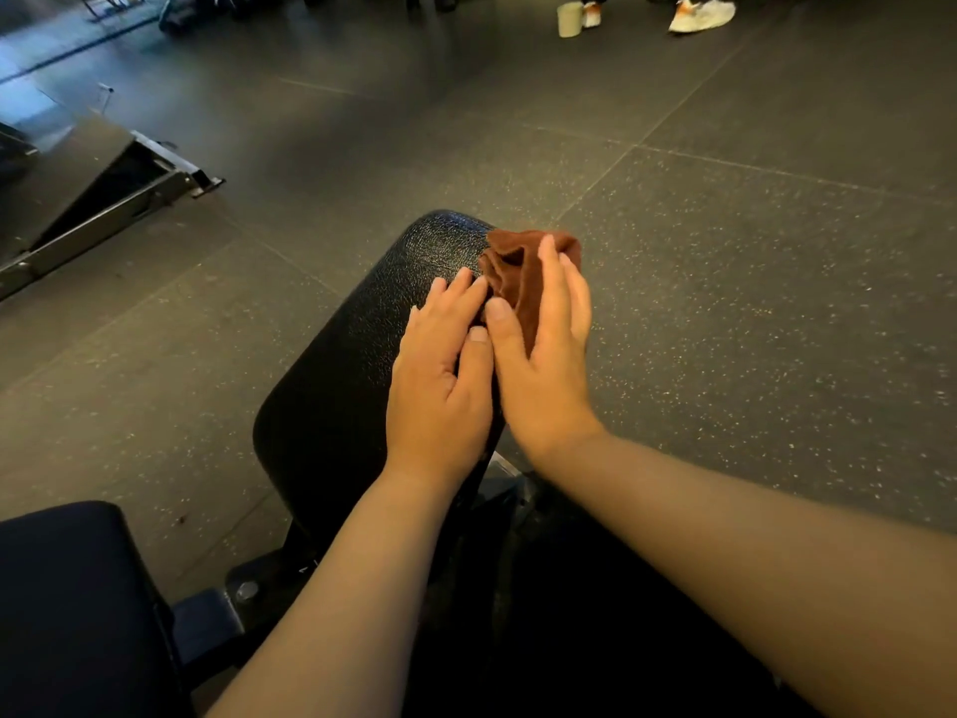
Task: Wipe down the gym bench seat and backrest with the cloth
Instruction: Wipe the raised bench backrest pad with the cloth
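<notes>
A black padded bench backrest [357,344] runs away from me in the middle of the head view. The black seat pad [67,603] fills the lower left corner. A bunched brown cloth [510,272] sits at the backrest's far right edge. My right hand [544,360] holds the cloth between thumb and fingers against that edge. Beside it, my left hand [445,375] lies flat on the backrest with straight fingers, its fingertips touching the cloth. Part of the cloth is hidden under my right hand.
The bench's dark metal frame [233,608] joins seat and backrest below my arms. Another machine's metal base [103,199] lies on the speckled rubber floor at the left. Far off stand a pale cup [569,19] and another person's white shoes [701,15].
</notes>
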`<state>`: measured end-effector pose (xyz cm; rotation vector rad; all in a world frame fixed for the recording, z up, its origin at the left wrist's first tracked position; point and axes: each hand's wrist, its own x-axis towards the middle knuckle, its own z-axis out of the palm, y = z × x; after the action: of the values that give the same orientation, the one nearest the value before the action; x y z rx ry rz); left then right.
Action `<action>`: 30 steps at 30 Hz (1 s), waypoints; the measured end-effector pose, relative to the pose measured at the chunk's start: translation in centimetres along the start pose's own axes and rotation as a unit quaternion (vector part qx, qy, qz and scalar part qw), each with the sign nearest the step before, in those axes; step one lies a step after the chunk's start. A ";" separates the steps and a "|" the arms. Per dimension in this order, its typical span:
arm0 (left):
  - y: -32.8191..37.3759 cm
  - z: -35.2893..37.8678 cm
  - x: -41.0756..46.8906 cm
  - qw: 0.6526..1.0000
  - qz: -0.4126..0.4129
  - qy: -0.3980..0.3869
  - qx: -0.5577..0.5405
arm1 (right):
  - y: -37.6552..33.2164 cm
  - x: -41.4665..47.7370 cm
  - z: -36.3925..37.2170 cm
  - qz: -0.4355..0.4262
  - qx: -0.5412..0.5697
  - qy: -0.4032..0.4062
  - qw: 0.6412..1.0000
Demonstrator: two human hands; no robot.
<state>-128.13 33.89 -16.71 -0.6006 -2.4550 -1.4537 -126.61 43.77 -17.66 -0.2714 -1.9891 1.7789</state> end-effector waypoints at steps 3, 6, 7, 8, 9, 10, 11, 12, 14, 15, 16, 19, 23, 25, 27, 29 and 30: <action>-0.1 0.0 0.0 1.000 0.003 0.000 0.007 | 0.8 -2.7 1.3 0.065 0.046 0.051 0.996; -0.1 0.1 0.1 1.000 0.006 0.000 0.019 | -0.5 -1.4 1.4 0.132 0.058 0.056 0.988; -0.1 0.1 0.1 1.000 0.006 0.001 0.021 | -0.8 -0.2 1.3 0.140 0.063 0.068 0.986; -0.1 0.1 0.1 1.000 0.007 0.000 0.026 | -1.2 1.1 1.0 0.140 0.070 0.077 0.985; -0.1 0.1 0.1 0.999 0.008 -0.002 0.033 | -1.4 2.1 0.8 0.135 0.077 0.085 0.984; 0.0 0.1 0.2 0.999 0.009 -0.003 0.039 | -1.3 2.6 0.7 0.128 0.082 0.088 0.984; 0.1 0.1 0.1 0.999 0.010 -0.004 0.042 | -1.1 2.3 0.7 0.126 0.086 0.090 0.984; 0.0 0.0 0.1 0.999 0.010 -0.004 0.043 | -0.7 1.4 0.9 0.127 0.085 0.088 0.984; 0.0 -0.1 0.1 0.999 0.012 -0.005 0.043 | 0.1 -1.5 1.6 0.129 0.080 0.083 0.985; 0.0 -0.1 0.1 0.999 0.012 -0.005 0.043 | 0.4 -2.6 1.9 0.132 0.082 0.078 0.985; -0.1 0.0 0.1 0.999 0.012 -0.005 0.042 | 0.6 -3.4 2.1 0.133 0.084 0.073 0.985; -0.2 0.0 0.2 0.999 0.013 0.001 0.041 | 0.6 -2.1 2.1 0.140 0.092 0.082 0.982; -0.1 0.1 0.2 0.998 0.015 -0.001 0.053 | -0.6 1.3 0.5 0.123 0.064 0.073 0.988; 0.0 0.1 0.2 0.998 0.016 -0.005 0.064 | -0.4 1.1 0.4 0.114 0.050 0.066 0.990; 0.1 -0.2 0.3 0.996 0.034 -0.012 0.087 | 0.1 -0.8 1.0 0.106 0.056 0.069 0.990; 0.2 -0.7 0.9 0.992 0.051 -0.037 0.107 | 1.0 -3.5 1.7 0.092 0.053 0.057 0.993; 0.2 -1.0 1.3 0.989 0.059 -0.059 0.121 | 1.1 -4.5 1.9 0.099 0.049 0.042 0.993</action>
<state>-129.25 33.43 -15.61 -0.7824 -2.5836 -1.0844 -123.68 40.27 -19.80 -0.5184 -1.8633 1.9453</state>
